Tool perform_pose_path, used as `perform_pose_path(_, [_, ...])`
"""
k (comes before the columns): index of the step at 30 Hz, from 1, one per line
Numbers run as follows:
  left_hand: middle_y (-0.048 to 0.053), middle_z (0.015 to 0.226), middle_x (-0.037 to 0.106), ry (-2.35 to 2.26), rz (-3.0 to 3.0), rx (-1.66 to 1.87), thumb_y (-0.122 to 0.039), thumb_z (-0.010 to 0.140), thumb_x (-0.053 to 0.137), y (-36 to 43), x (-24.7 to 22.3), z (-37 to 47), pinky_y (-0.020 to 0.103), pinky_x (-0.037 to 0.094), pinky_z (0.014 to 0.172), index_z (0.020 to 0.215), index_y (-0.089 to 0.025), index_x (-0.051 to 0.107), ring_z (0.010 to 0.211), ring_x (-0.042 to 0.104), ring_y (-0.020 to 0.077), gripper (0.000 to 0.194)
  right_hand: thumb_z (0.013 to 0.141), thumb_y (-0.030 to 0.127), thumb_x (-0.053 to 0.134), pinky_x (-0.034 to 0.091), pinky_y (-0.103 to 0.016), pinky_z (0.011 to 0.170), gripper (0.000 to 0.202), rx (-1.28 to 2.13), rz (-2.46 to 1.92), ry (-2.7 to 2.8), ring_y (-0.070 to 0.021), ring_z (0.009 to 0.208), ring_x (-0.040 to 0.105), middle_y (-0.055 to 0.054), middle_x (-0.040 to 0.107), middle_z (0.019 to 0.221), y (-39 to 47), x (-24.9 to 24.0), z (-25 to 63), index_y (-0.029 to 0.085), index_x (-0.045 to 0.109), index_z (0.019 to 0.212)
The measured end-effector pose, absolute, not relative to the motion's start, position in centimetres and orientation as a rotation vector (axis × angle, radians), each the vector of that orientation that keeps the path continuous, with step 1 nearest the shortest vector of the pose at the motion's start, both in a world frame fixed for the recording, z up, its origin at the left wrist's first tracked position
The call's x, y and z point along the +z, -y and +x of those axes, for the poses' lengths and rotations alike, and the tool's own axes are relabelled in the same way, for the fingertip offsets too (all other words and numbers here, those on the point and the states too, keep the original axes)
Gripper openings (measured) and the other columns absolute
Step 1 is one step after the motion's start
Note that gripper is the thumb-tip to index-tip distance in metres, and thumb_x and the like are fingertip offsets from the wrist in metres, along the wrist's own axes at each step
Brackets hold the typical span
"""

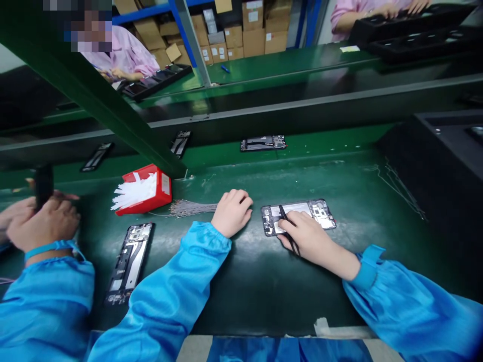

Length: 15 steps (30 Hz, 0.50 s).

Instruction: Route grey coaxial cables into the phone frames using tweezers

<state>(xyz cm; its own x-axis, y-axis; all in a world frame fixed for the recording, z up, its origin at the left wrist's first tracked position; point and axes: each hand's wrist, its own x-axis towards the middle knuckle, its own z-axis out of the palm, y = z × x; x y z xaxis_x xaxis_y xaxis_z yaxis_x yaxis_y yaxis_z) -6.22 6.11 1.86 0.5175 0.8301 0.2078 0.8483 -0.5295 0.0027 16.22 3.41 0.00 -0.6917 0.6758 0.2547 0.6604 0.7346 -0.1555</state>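
Note:
My right hand point(305, 234) is closed around a pair of black tweezers point(286, 219). The tweezers lie over an opened phone point(322, 213) with its circuit board and silver inner frame exposed, lying flat on the green bench. My left hand point(231, 212) rests on the bench to the left of that phone, its fingers curled together. A bundle of thin grey wires point(192, 208) runs in under this hand, which hides its right end. What the left fingers hold, if anything, is hidden. Left of my left forearm lies another opened phone point(132, 261).
A red bin point(164, 186) of white paper strips stands beside a green post point(124, 125). Opened phones point(263, 143) lie along the back ledge. Loose wires point(405, 191) lie near a black box point(441, 166) at right. A co-worker's hands point(49, 221) hold a dark object at left.

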Motion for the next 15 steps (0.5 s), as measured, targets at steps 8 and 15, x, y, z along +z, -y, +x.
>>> perform_pose_path(8, [0.004,0.09,0.055,1.431,-2.719,-0.386,-0.021,0.085,0.043,-5.8,1.6,-4.8,0.032,0.038,0.071,0.084,-0.018,0.056,0.082,0.047,0.0183,0.013,0.085,0.025,0.045,0.046,-0.032,0.068,0.02,0.419,-1.116,2.365,-0.0199,0.08,0.057,-0.008,0.06,0.089,-4.4,0.8,16.7,0.018,0.051,0.103])
perform_pose_path(15, [0.005,0.09,0.054,1.401,-2.863,-0.6,-0.017,0.087,0.039,-4.6,0.5,-3.1,0.028,0.045,0.073,0.086,-0.017,0.055,0.081,0.051,0.0151,0.016,0.086,0.029,0.046,0.047,-0.032,0.072,0.016,0.79,-1.063,2.012,-0.0163,0.079,0.056,-0.004,0.055,0.085,-5.6,1.8,15.0,0.021,0.06,0.088])
